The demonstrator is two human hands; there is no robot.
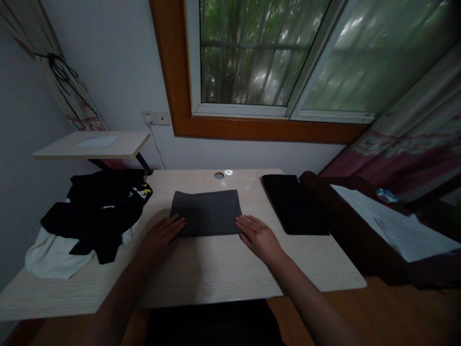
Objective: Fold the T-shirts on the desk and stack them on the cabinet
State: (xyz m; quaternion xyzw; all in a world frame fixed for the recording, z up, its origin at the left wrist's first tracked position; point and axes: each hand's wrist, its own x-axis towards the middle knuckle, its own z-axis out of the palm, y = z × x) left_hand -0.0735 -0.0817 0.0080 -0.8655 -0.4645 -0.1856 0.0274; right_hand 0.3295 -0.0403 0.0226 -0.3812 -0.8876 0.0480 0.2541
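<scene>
A dark grey flat rectangle (207, 214), which looks like folded cloth, lies on the pale wooden table (223, 274) in front of me. My left hand (162, 238) rests with outstretched fingers on its near left corner. At the near right corner, the fingers of my right hand (258, 235) lie flat over the edge. Neither hand grips anything. To the right lies a separate black flat rectangle (293, 204); its exact kind is unclear.
Black clothing (104, 206) and a white cloth (54, 252) are heaped on the left beneath a small raised shelf (90, 150). A dark piece of furniture (363, 240) with a pale sheet (392, 223) stands right. A window (259, 57) is behind.
</scene>
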